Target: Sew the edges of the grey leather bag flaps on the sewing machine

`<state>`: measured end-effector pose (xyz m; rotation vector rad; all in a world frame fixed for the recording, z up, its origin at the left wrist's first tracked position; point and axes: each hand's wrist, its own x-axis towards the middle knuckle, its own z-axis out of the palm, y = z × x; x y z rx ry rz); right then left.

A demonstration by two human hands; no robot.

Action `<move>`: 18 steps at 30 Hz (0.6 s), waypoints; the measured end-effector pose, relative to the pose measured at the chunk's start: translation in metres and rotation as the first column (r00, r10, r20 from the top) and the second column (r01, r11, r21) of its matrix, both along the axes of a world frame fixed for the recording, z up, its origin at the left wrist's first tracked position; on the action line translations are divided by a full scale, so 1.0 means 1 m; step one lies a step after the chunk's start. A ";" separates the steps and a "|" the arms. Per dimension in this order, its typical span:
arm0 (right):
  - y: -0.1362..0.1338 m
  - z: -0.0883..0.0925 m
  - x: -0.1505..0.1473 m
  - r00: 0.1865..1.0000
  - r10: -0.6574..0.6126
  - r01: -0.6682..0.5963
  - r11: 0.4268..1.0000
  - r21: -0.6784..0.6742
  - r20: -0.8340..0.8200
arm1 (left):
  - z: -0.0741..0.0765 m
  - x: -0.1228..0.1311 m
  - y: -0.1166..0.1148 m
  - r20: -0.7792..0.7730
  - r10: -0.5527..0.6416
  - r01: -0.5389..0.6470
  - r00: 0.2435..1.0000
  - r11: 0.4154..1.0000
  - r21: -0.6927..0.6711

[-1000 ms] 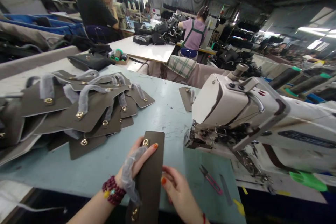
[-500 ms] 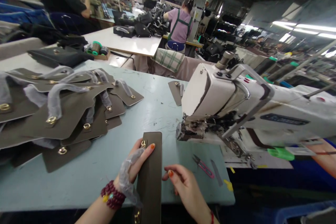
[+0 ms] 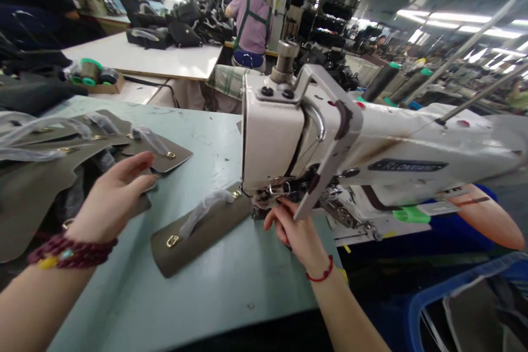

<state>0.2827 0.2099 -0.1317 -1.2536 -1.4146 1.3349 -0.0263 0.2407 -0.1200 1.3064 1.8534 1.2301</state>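
A folded grey-brown bag panel (image 3: 198, 242) lies slantwise on the table, apart from my left hand. Gold buckles and a handle wrapped in clear plastic (image 3: 204, 209) are on it. Its far end reaches the head of the sewing machine (image 3: 272, 132). My left hand (image 3: 117, 198) is in the air over the edge of a pile of similar panels (image 3: 28, 181), fingers stretched out and thumb apart, holding nothing. Beside the needle area, my right hand (image 3: 292, 228) has curled fingers, their tips partly behind the metal guard (image 3: 325, 159). What they pinch, if anything, is hidden.
A blue bin (image 3: 416, 308) with panels stands low at the right. Thread spools (image 3: 91, 71) sit in a small box at the back left. Behind is a white table (image 3: 165, 58) with black bags, and a person in a purple shirt (image 3: 253, 22) works there.
My left hand has let go of the panel and moved left toward the pile. The panel now lies slanted by the machine. My right hand has reached up to the needle area. The view has shifted right.
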 end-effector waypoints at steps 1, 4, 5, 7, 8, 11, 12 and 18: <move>-0.001 0.001 -0.002 0.998 -0.002 0.001 1.000 -0.028 -0.060 | 0.002 0.012 -0.016 0.027 0.041 -0.042 0.999 0.999 0.022; -0.003 0.004 -0.004 0.994 -0.055 0.054 0.998 -0.020 -0.099 | -0.007 0.069 -0.066 0.297 -0.171 0.197 0.940 0.978 -0.061; -0.003 0.005 -0.004 0.993 -0.070 0.069 0.998 -0.004 -0.099 | -0.013 0.090 -0.078 0.415 -0.244 0.310 0.877 0.946 -0.100; -0.001 0.007 -0.001 0.991 -0.066 0.069 0.997 0.017 -0.113 | -0.023 0.128 -0.091 0.632 -0.244 0.376 0.735 0.923 -0.081; 0.000 0.007 0.001 0.990 -0.058 0.061 0.998 0.020 -0.128 | -0.026 0.142 -0.092 0.715 -0.226 0.375 0.662 0.926 -0.054; 0.005 0.004 0.006 0.990 -0.017 0.020 1.000 0.016 -0.137 | -0.027 0.168 -0.082 0.872 -0.165 0.330 0.461 0.944 0.005; 0.007 0.003 0.008 0.993 -0.004 0.007 1.000 0.022 -0.117 | -0.025 0.172 -0.077 0.900 -0.146 0.317 0.412 0.948 0.008; 0.013 0.008 0.022 0.933 0.035 -0.099 0.981 0.164 0.358 | -0.019 0.176 -0.067 0.954 -0.116 0.293 0.277 0.956 0.031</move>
